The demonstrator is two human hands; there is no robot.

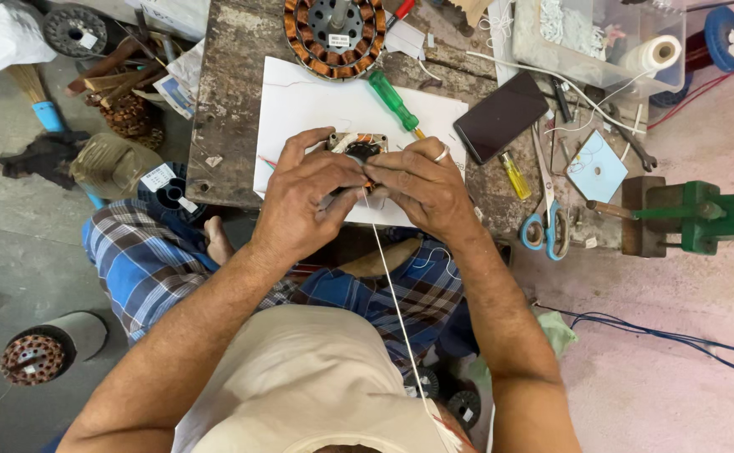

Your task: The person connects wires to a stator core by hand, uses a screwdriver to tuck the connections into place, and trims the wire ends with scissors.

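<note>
My left hand (304, 201) and my right hand (421, 184) both close around a small motor stator (357, 147) with copper windings, held over a white sheet of paper (317, 105) on a worn wooden bench (233, 92). A white thread (394, 294) runs from between my fingertips down toward my body. My right hand wears a ring. Most of the stator is hidden under my fingers.
A larger round stator (333, 33), a green-handled screwdriver (392, 101), a dark phone (501, 116), a small yellow screwdriver (515, 174), blue-handled scissors (547, 226) and a thread spool (656, 54) lie on the bench. A green vice (702, 214) stands right. Wound coils sit on the floor left.
</note>
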